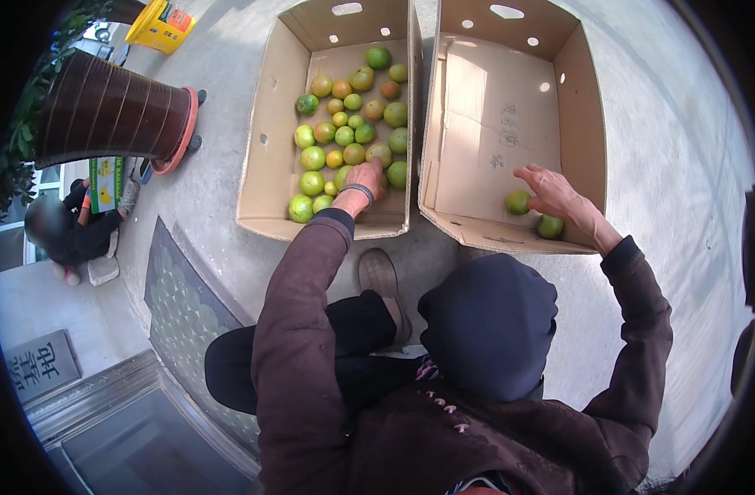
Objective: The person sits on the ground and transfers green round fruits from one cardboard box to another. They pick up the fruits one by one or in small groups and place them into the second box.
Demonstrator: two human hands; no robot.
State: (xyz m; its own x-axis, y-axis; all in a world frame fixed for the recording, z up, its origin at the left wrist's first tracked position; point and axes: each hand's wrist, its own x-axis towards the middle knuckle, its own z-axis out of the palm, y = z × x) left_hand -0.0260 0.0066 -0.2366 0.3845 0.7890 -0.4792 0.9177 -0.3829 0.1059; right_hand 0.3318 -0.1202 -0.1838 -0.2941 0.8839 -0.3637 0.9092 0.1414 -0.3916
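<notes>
Green and orange-tinged tomatoes lie spread over the bottom of the left cardboard box. My left hand, with a dark band at its wrist, reaches down among them near the box's front right; its fingertips are at a pale green tomato, and whether they grip one is hidden. My right hand is low in the right cardboard box, its fingers apart beside a green tomato. A darker green tomato lies under the wrist side of that hand, near the box's front corner.
The boxes stand side by side on a concrete floor. At the left are a large brown plant pot, a yellow bucket, a patterned mat and a seated person beside a green-and-yellow banana carton.
</notes>
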